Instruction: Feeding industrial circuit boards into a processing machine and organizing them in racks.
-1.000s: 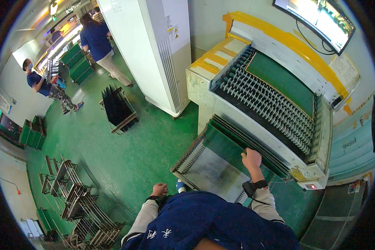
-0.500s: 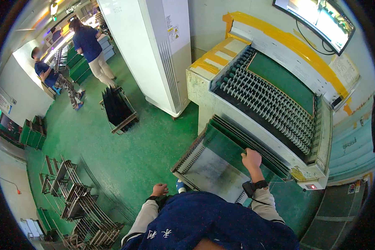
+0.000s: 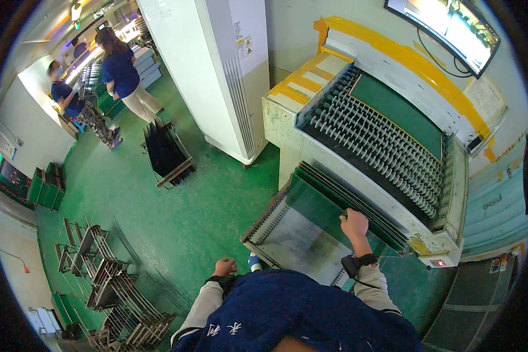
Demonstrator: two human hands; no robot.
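Observation:
A slotted metal rack (image 3: pixel 263 217) stands in front of me, against the roller machine. Several thin dark green panels (image 3: pixel 315 196) stand on edge in its far half, close together. My right hand (image 3: pixel 354 224) is closed at the top edge of the nearest panels; its fingertips are partly hidden behind that edge. Below it, the near half of the rack shows a pale, stained bottom. By my left side, my left hand (image 3: pixel 224 267) hangs with its fingers curled in, and no object shows in it.
The machine has rows of rollers (image 3: pixel 375 141), with a green board (image 3: pixel 399 111) lying at their far side. A monitor (image 3: pixel 449 32) hangs above. Left stand a tall white cabinet (image 3: pixel 211 70), a rack of dark panels (image 3: pixel 164 152) and stacked metal racks (image 3: pixel 100 270). Co-workers (image 3: pixel 123 73) are at the back left.
My two hands and the panels have not visibly moved. At the back left, the standing co-worker has shifted slightly and the seated one has turned, a rack-like object now before them.

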